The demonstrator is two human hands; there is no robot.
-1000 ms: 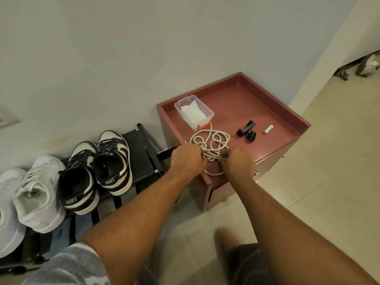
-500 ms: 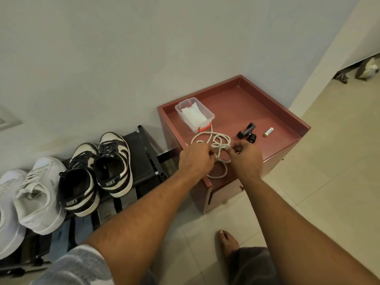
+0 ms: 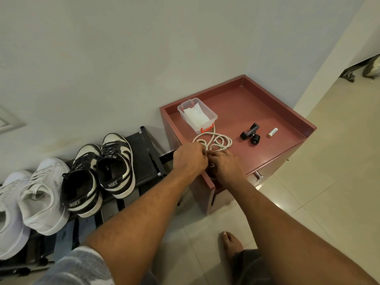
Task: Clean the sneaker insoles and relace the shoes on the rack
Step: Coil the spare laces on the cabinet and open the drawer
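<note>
A cream lace (image 3: 216,140) lies in loose coils on the red cabinet top (image 3: 267,112), near its front left corner. My left hand (image 3: 190,159) and my right hand (image 3: 225,168) are side by side over the near end of the coils, fingers curled and pinching the lace. The fingertips and the held strands are mostly hidden. A black-and-white sneaker pair (image 3: 98,173) stands laced with dark laces on the black rack (image 3: 144,153) to the left, beside a white sneaker pair (image 3: 30,200).
A clear plastic box (image 3: 197,115) with white wipes and a red clip sits at the cabinet's back left. A black clamp (image 3: 250,133) and a battery (image 3: 272,132) lie further right. My bare foot (image 3: 231,244) stands on the tiled floor below the cabinet.
Both hands worked the lace, shifting forward over the coils and then back toward the cabinet's front corner. The coils have bunched up and changed shape.
</note>
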